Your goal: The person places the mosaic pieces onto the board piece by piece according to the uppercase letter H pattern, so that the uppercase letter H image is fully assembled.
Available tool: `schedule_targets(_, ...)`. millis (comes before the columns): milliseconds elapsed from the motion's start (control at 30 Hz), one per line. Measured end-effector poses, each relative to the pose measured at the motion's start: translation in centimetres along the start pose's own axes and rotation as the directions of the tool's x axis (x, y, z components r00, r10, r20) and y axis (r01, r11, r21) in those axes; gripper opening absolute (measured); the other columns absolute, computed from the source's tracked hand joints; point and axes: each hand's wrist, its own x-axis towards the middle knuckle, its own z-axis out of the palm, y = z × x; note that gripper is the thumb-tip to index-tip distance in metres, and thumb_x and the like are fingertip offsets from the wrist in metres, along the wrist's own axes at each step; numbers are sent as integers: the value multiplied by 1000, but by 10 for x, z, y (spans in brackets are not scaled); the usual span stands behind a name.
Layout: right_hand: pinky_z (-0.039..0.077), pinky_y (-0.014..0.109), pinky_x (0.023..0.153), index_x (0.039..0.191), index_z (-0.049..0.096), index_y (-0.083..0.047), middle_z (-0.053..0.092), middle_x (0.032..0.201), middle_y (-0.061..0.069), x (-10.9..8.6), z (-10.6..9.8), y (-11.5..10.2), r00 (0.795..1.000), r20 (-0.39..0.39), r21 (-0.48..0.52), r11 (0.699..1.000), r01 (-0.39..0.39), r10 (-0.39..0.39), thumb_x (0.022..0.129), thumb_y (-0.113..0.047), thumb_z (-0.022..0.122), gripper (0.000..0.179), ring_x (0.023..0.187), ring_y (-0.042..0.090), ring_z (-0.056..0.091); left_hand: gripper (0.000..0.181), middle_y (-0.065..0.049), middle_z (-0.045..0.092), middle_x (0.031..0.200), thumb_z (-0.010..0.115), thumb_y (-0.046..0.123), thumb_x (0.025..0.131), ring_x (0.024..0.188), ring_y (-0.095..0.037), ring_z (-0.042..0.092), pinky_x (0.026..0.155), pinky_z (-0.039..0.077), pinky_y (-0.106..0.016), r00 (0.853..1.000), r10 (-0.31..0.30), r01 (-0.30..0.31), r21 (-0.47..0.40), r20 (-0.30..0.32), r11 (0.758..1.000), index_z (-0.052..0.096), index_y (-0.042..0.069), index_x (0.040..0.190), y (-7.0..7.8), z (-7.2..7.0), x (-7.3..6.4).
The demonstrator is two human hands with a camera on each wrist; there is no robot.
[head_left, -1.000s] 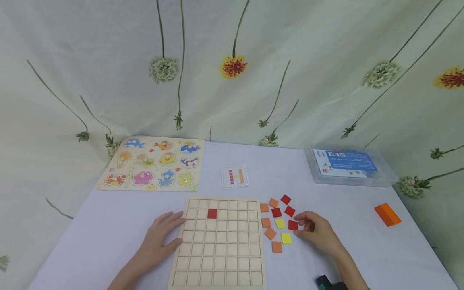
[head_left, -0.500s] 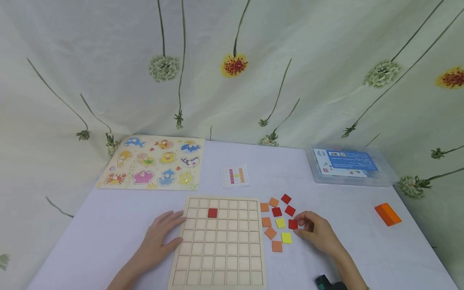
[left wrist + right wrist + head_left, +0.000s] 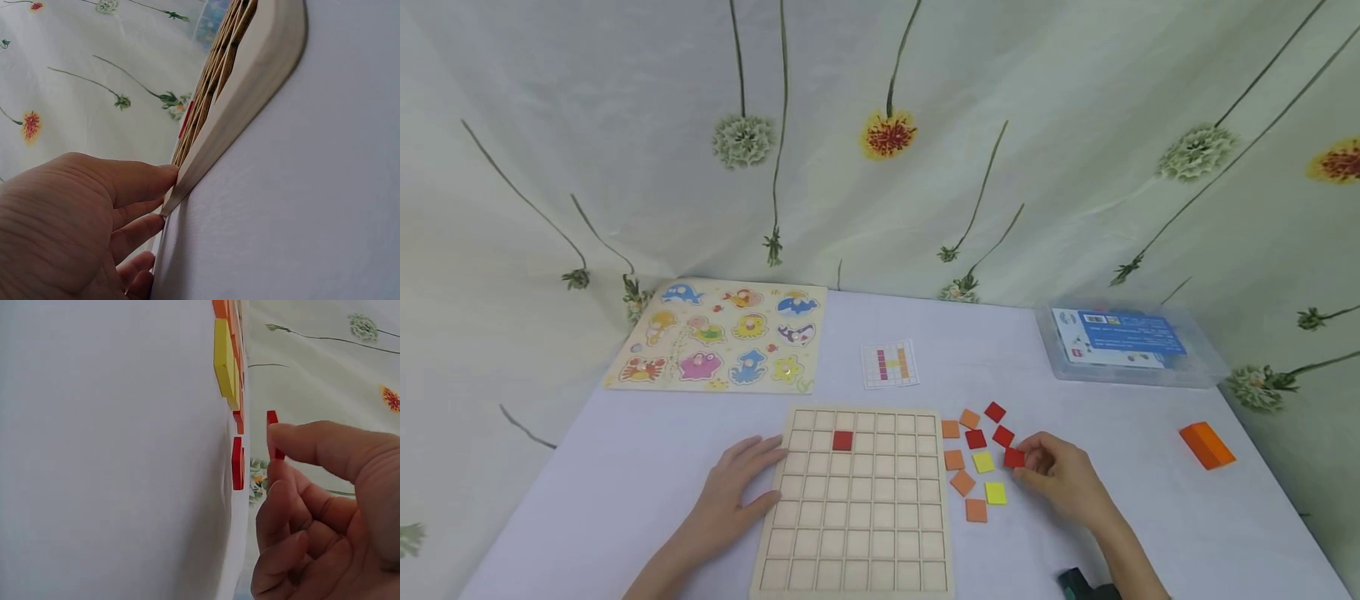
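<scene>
My right hand [image 3: 1066, 479] pinches a red square tile [image 3: 1014, 458] between thumb and fingertips. In the right wrist view that red tile [image 3: 272, 434] is raised off the tablecloth, with the other fingers curled below it. My left hand [image 3: 728, 483] rests at the left edge of a wooden grid board [image 3: 857, 517], its fingers extended. The thumb [image 3: 147, 181] touches the board's rim in the left wrist view. One red tile [image 3: 842, 441] sits in a cell of the board's second row. Loose orange tiles [image 3: 962, 482], yellow tiles [image 3: 996, 493] and red tiles [image 3: 1003, 436] lie right of the board.
A small pattern card [image 3: 890, 364] lies behind the board. At the back left is a sea-animal puzzle board [image 3: 715, 337]; at the back right, a clear plastic box [image 3: 1131, 346] holding a blue-and-white leaflet. An orange block [image 3: 1207, 445] stands far right. A dark object [image 3: 1086, 586] is by the right forearm.
The right hand has picked the red tile up off the table from among the loose ones, shifting it slightly. My left hand stays at the board's edge.
</scene>
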Motion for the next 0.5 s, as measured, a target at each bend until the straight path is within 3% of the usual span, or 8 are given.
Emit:
schedule_targets(233,49,17,62,101,65,-7,57,77,0,-2,-6,-21,999,-4,-19,999,46,-46,79,-10,80,27,72,14,53,50,-10,54,142,73,12,83,134,-38,37,96,29,-71,1000,2,-2,2,0,1000,60,15,131,0,0,0)
schedule_targets(500,48,18,61,96,65,-6,57,75,-1,1,1,-51,990,-17,13,990,140,-139,78,-9,81,25,70,13,52,49,-12,55,140,73,11,82,132,-39,38,95,30,-70,1000,24,-25,-3,-18,1000,60,14,130,-1,1,-1)
